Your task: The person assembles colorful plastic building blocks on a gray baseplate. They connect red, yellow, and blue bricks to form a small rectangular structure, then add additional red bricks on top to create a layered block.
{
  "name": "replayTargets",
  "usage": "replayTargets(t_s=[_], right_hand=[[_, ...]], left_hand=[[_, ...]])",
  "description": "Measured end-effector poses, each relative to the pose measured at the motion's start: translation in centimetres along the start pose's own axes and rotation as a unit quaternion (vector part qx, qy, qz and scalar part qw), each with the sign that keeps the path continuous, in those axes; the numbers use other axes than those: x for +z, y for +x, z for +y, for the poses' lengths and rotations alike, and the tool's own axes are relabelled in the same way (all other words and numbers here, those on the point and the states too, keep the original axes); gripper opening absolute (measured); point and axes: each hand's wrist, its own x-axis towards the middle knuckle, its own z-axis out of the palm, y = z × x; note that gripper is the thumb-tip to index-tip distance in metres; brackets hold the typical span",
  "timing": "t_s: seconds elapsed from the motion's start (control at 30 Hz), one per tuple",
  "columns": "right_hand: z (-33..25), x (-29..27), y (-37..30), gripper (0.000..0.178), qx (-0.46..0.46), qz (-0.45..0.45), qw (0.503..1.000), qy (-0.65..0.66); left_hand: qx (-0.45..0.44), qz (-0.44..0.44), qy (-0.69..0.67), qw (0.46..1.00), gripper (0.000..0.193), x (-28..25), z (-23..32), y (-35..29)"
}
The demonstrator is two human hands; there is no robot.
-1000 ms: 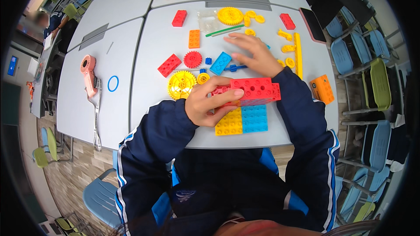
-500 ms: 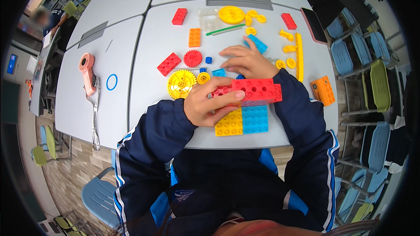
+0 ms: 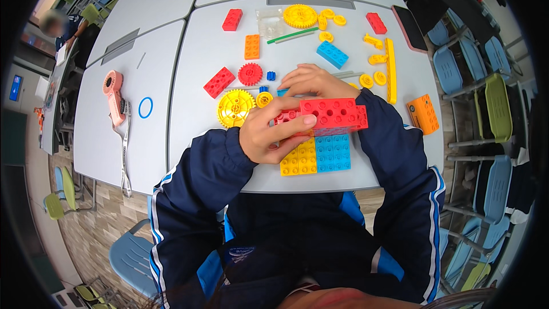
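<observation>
My left hand [image 3: 269,134] is closed around the left end of a red studded brick build [image 3: 330,114], its thumb resting on the front face, which has a row of round holes. Below it on the table are yellow bricks [image 3: 298,157] and a light blue brick [image 3: 333,153], side by side. My right hand [image 3: 320,82] is just behind the red build, its fingers stretched leftward and loosely bent over a small light blue piece [image 3: 281,92], mostly covered. The thumb and underside of this hand are hidden. Left of its fingers lie a small yellow wheel [image 3: 264,100] and a large yellow gear [image 3: 236,109].
Nearby lie a red gear [image 3: 250,74], a blue brick [image 3: 332,55], a yellow beam [image 3: 391,71] and an orange block [image 3: 422,116]. A phone [image 3: 409,28] lies at the right edge. Left are a pink handheld fan [image 3: 114,100] and a blue ring [image 3: 146,107]. A person [image 3: 68,28] sits far left.
My right hand has moved left and nearer, its fingers now over the small light blue piece; the blue brick behind it is uncovered. My left hand keeps its grip on the red build.
</observation>
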Motion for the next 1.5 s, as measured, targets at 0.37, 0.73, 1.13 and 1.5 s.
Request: replayTargets(t_s=[0.37, 0.73, 1.13, 1.5], right_hand=[[-1.0, -2.8, -0.3, 0.030, 0.128, 0.148, 0.979, 0.053], [-11.0, -8.1, -2.0, 0.033, -0.047, 0.223, 0.971, 0.073], [-11.2, -5.7, -3.3, 0.033, -0.070, 0.244, 0.966, -0.035], [-9.5, -5.0, -2.8, 0.028, -0.141, 0.310, 0.940, -0.001]], left_hand=[[0.004, 0.006, 0.008, 1.000, 0.060, 0.0, -0.1, 0.2], [0.064, 0.038, -0.017, 0.997, 0.095, 1.1, -1.5, -1.2], [0.031, 0.018, -0.020, 0.999, 0.106, 0.9, -1.4, -1.1], [0.001, -0.035, 0.015, 0.999, 0.092, -0.5, -0.1, 0.2]])
